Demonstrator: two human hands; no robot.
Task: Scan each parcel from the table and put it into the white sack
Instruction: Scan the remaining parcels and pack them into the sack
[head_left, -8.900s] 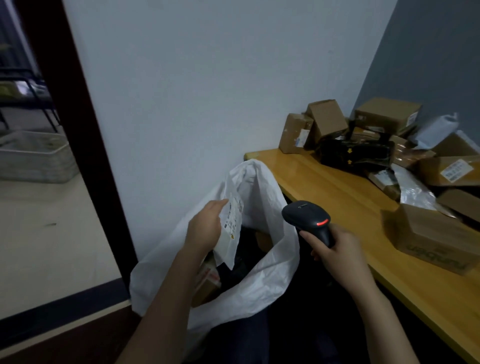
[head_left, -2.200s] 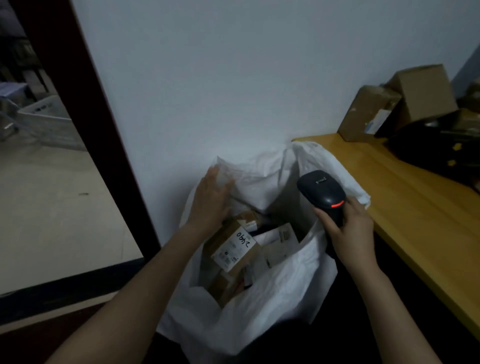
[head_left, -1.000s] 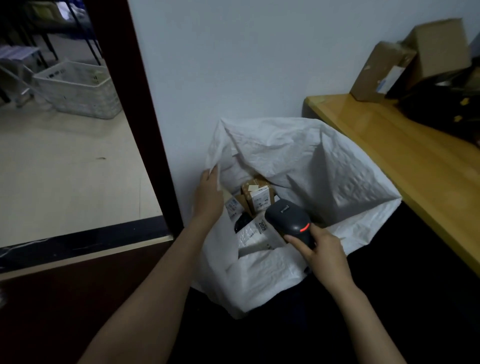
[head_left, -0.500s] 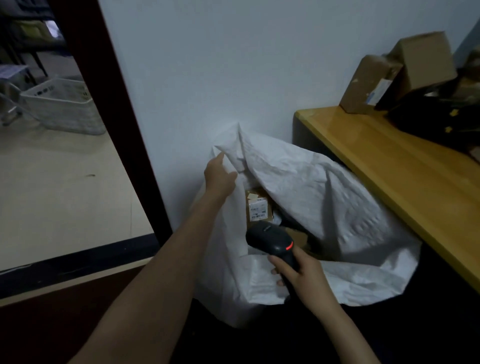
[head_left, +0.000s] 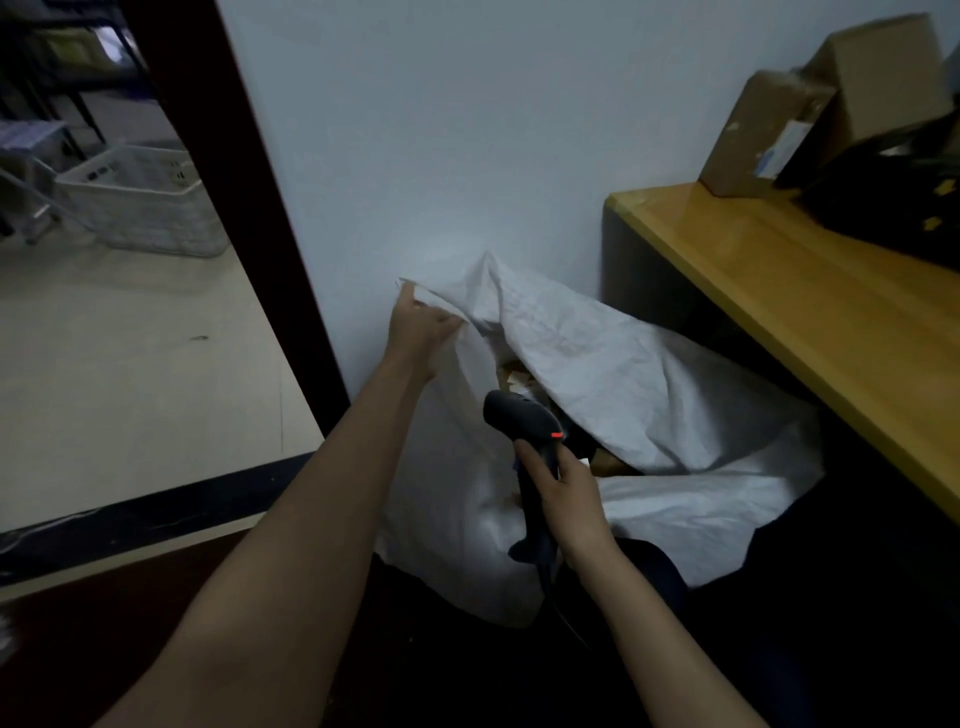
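The white sack (head_left: 613, 364) stands on the floor against the wall, left of the wooden table (head_left: 810, 306). My left hand (head_left: 418, 325) pinches the sack's upper left rim and holds it up. My right hand (head_left: 563, 488) grips a black barcode scanner (head_left: 522, 421) with a red light, right in front of the sack's mouth. A sliver of brown parcel (head_left: 514, 376) shows inside the narrow opening; the rest of the contents is hidden by the sack's drooping flap. Cardboard parcels (head_left: 763, 135) lean on the wall at the table's far end.
A dark door frame (head_left: 244, 192) runs left of the sack, with a pale floor and a white plastic basket (head_left: 140, 202) beyond it. A black bundle (head_left: 893, 192) lies on the table at the right edge. The scanner's cable hangs below my right hand.
My left hand has lifted the sack's rim higher and the flap has folded over the opening, hiding most parcels. My right hand with the scanner stays at the sack's mouth.
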